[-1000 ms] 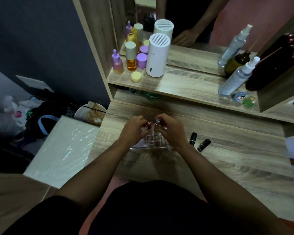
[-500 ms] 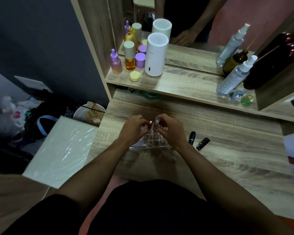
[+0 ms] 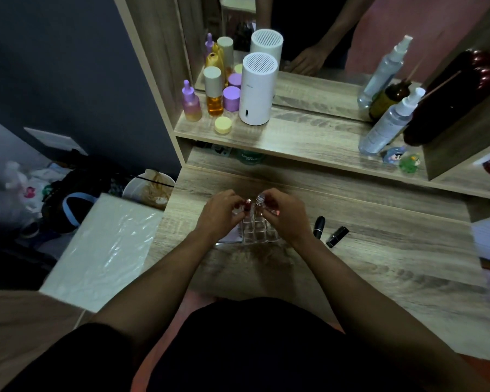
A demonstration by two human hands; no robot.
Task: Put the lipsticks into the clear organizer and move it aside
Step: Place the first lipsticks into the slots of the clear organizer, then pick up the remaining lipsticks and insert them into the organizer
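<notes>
A clear gridded organizer (image 3: 256,234) stands on the wooden desk (image 3: 379,264) between my hands. My left hand (image 3: 219,215) pinches a red lipstick (image 3: 247,204) standing upright in a back cell. My right hand (image 3: 285,215) pinches a silver-capped lipstick (image 3: 260,201) upright in the neighbouring cell. Two black lipsticks lie on the desk to the right: a rounded black lipstick (image 3: 319,226) and a square black lipstick (image 3: 337,236), both apart from my hands.
A raised shelf (image 3: 309,142) behind holds a white cylinder (image 3: 257,89), several coloured bottles and jars, spray bottles (image 3: 391,123) and small figurines before a mirror. A white wrapped board (image 3: 102,250) and a bin sit left of the desk. Papers lie at the right edge.
Both hands stay at the organizer with the two lipsticks; they have shifted only slightly, the lipsticks sitting a little lower in the cells.
</notes>
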